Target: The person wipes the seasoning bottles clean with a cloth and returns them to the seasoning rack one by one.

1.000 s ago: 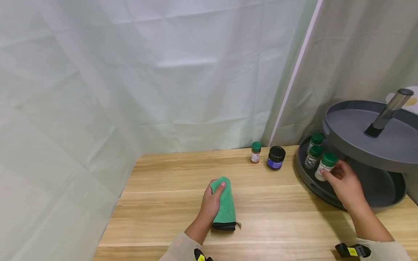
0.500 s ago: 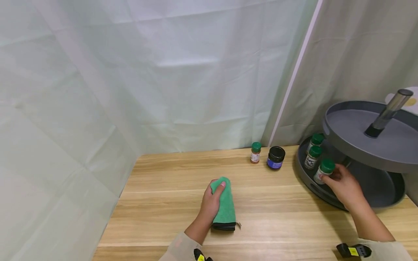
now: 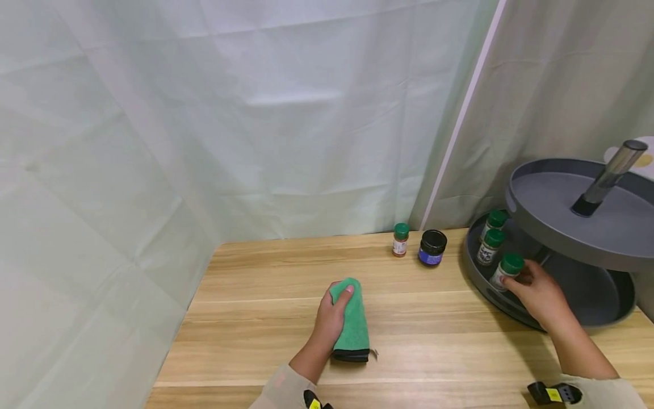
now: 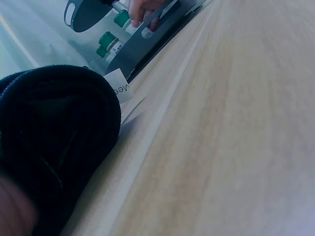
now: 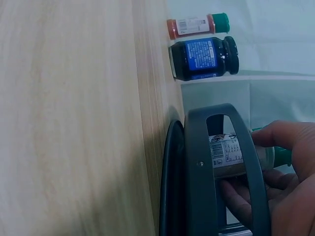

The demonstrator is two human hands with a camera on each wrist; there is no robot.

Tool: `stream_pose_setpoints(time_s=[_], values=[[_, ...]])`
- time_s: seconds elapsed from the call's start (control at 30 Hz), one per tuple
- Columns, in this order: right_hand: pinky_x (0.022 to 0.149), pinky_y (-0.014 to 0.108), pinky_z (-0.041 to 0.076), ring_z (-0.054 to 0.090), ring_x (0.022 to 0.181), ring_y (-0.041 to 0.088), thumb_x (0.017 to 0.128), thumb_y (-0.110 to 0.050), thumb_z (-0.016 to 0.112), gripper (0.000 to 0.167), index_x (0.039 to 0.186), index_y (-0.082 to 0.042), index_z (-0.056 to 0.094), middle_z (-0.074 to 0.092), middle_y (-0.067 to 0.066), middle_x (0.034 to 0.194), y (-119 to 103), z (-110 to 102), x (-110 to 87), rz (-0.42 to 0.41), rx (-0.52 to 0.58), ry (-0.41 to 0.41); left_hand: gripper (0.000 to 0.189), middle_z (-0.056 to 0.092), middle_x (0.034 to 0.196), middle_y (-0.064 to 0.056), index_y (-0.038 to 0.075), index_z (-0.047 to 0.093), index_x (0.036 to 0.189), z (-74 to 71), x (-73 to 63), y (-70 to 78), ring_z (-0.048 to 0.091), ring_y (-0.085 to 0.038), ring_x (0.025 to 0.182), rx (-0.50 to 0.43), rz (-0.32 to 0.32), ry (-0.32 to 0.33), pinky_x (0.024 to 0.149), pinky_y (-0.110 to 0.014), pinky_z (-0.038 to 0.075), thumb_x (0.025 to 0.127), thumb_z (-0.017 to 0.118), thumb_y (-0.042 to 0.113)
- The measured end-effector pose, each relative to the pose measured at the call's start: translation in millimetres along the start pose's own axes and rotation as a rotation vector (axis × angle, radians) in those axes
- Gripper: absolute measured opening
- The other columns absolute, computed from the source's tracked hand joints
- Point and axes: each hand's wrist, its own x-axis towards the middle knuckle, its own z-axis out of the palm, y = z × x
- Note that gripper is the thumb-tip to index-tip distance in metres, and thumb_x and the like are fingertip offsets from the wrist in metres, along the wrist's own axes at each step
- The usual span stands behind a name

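My left hand (image 3: 329, 318) grips a folded green cloth (image 3: 353, 324) with black edging, low over the wooden table. In the left wrist view the dark rolled end of the cloth (image 4: 59, 118) fills the left side, a white tag beside it. At the right, my right hand (image 3: 544, 295) holds a green-capped spice jar (image 3: 511, 263) between thumb and fingers, inside the lower tray (image 3: 587, 289) of a grey two-tier turntable. Through the tray's side slot, the right wrist view shows the jar's label (image 5: 226, 150). Two similar spice jars, one nearer (image 3: 488, 247), one farther (image 3: 495, 219), stand beside it.
The grey upper tray (image 3: 552, 187) overhangs part of the lower one, with a metal post (image 3: 615, 167) rising from it. Near the table's back edge stand a small green-capped jar of reddish contents (image 3: 400, 241) and a black-lidded jar (image 3: 432, 248) with a blue label.
My right hand has lowered the spice jar further into the lower tray, slightly toward me. The left hand and the cloth have kept their place.
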Motion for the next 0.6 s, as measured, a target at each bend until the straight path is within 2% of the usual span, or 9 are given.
stream_pose_setpoints(time_s=[0.17,0.27,0.6], values=[[0.077,0.045,0.052,0.055,0.116,0.056,0.101,-0.03,0.059,0.062,0.14,0.014,0.038,0.054,0.041,0.127,-1.7,-1.3,0.8,-0.009,-0.008,-0.033,0.043,0.059,0.095,0.002,0.018,0.058,0.127,0.0,0.5,-0.7,0.06,-0.014,0.082,0.012,0.019,-0.008,0.071,-0.032,0.053,0.099,0.058,0.051],[0.079,0.053,0.051,0.054,0.115,0.057,0.102,-0.031,0.057,0.064,0.141,0.015,0.036,0.053,0.042,0.127,-2.6,-1.6,1.0,-0.016,-0.009,-0.051,0.042,0.059,0.095,0.002,0.018,0.059,0.125,-0.2,0.7,-1.0,0.06,-0.014,0.082,0.019,0.027,-0.007,0.072,-0.032,0.052,0.099,0.059,0.051],[0.083,0.056,0.05,0.054,0.116,0.056,0.102,-0.033,0.057,0.067,0.144,0.014,0.033,0.052,0.041,0.128,-3.5,2.5,7.5,-0.014,-0.01,-0.056,0.042,0.06,0.096,0.001,0.018,0.059,0.126,0.3,-1.5,2.1,0.06,-0.014,0.082,0.021,0.022,-0.003,0.072,-0.031,0.053,0.099,0.059,0.05]])
